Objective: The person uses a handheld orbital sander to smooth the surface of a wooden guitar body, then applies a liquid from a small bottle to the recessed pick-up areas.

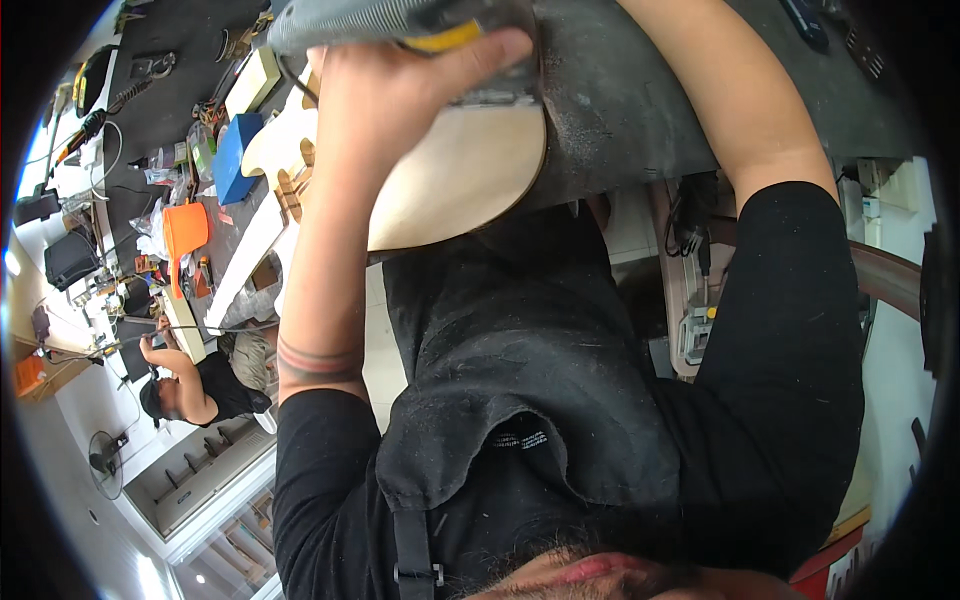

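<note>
My left hand (390,95) is closed around a grey-and-black power sander (350,22) with a yellow patch, its thumb lying along the tool. The sander's flat base sits over a pale wooden guitar body (455,180), near its rounded end; the tool's top runs out of view. The guitar body rests on a dark workbench (630,120) and overhangs its front edge. A pale neck-like length (245,260) extends from the body toward the lower left, partly behind my left forearm. My right forearm (740,80) reaches over the bench, and its hand is beyond the upper edge.
Left of the guitar body lie a blue block (236,160), a pale wood block (253,82) and an orange scoop-shaped thing (186,235). Tools and plastic bags clutter the bench beyond. Another person (215,385) works farther left. A dark tool (803,22) lies at the upper right.
</note>
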